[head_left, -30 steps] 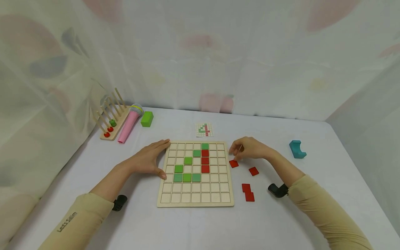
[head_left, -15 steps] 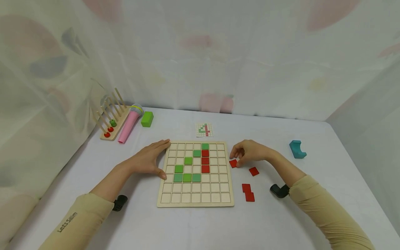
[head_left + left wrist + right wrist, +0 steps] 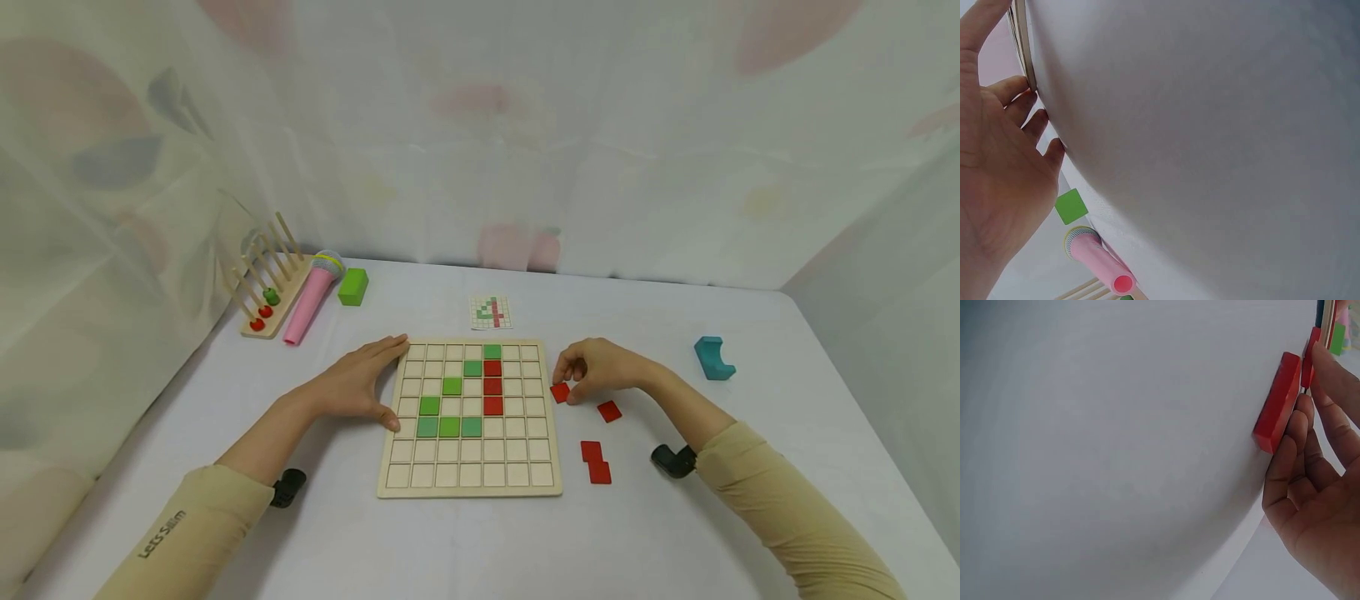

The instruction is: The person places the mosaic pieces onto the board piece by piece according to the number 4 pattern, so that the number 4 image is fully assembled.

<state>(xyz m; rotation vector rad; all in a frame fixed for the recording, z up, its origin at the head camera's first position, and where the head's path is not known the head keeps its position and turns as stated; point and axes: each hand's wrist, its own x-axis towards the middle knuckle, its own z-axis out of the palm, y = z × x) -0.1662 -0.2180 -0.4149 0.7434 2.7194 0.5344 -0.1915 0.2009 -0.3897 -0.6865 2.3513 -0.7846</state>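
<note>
A square wooden grid board lies on the table with several green tiles and a column of red tiles in its cells. My left hand rests along its left side, fingertips at the top left corner and thumb on the edge. Just off the board's right edge, my right hand pinches a loose red tile between thumb and fingers; the right wrist view shows the thumb against it. Another red tile lies beside that hand. Two touching red tiles lie nearer the front.
Behind the board lies a small pattern card. At the back left are a pegged wooden stand, a pink toy microphone and a green block. A teal curved block sits at the right.
My right hand has shifted slightly toward me and right, its thumb coming to the near side of the red tile by the board. The left hand stays put.
</note>
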